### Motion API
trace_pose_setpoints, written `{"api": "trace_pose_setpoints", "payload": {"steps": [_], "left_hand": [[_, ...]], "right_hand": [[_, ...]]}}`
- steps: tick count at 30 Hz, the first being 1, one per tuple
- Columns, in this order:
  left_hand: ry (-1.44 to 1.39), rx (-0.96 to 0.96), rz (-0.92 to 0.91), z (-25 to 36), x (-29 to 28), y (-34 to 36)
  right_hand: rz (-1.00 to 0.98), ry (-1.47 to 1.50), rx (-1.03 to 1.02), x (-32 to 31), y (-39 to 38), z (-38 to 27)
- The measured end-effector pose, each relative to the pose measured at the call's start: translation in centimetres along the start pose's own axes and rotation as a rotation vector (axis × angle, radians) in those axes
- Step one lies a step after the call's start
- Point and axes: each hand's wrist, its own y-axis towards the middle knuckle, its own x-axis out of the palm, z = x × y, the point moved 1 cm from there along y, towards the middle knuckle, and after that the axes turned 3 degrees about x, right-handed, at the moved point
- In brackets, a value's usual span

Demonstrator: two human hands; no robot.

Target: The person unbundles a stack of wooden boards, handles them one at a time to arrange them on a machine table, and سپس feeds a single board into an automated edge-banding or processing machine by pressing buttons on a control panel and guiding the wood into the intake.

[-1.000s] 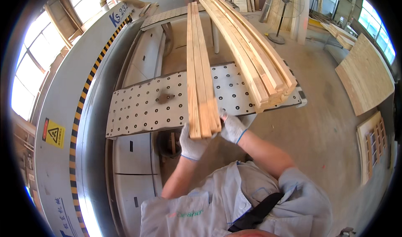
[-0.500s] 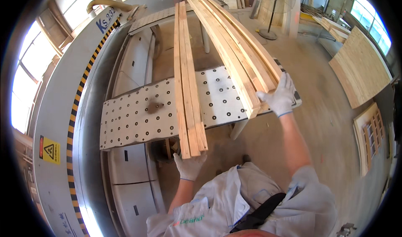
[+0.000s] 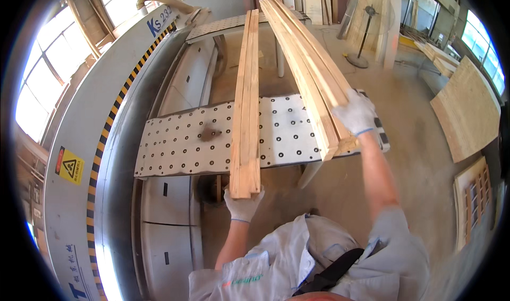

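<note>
Two groups of long pale timber strips lie across a white perforated table (image 3: 180, 147). The left strips (image 3: 246, 104) lie side by side, their near ends jutting past the table edge. My gloved left hand (image 3: 244, 205) cups those ends from below, fingers partly hidden under the wood. Over at the table's right side, the right strips (image 3: 300, 62) are grouped and partly stacked. My gloved right hand (image 3: 356, 112) is closed over the near end of the upper outer strip, hiding that end.
A large grey machine (image 3: 69, 125) with a black-and-yellow striped edge stands along the left. Farther off, a second perforated table (image 3: 223, 26) carries the strips' far ends. A pedestal fan (image 3: 364, 40) stands at the back right. Wooden sheets (image 3: 465, 109) lean at the right.
My right hand has shifted from the near ends of the right strips to a grip over the upper strip. The left strips now lie straighter, still held at their ends. The whole view has shifted slightly.
</note>
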Motion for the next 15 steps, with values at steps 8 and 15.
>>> {"api": "trace_pose_setpoints", "payload": {"steps": [8,15], "left_hand": [[-0.001,-0.022,-0.080,-0.7,1.3,-0.2],[0.127,-0.053,-0.130,0.1,-1.1,0.5]], "right_hand": [[0.161,0.093,-0.159,11.7,-13.1,-11.1],[0.143,0.030,-0.198,16.5,-22.1,-0.7]]}}
